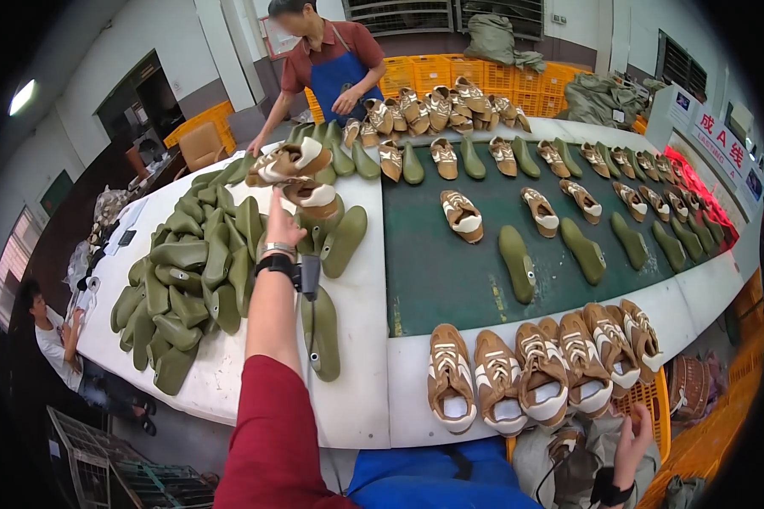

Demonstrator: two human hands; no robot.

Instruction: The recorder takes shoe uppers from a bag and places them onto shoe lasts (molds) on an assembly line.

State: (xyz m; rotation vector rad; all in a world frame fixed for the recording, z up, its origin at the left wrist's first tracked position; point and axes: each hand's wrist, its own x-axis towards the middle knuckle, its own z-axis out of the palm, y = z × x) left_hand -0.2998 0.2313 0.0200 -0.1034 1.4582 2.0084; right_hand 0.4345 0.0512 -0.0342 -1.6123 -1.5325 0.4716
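My left arm stretches forward over the table, and my left hand grips a pair of brown-and-white sneakers, one above the other, raised over green shoe lasts. One finger points up along them; the other fingers are partly hidden. Below that hand, two green lasts lie side by side near the table's front. My right hand hangs low at the right, empty with fingers apart, beside a row of brown sneakers on the front ledge and above an orange crate.
A big heap of green lasts covers the white table at left. Sneakers and lasts stand in rows on the green conveyor belt. Across the table a person in a blue apron reaches toward the lasts. Another person is at far left.
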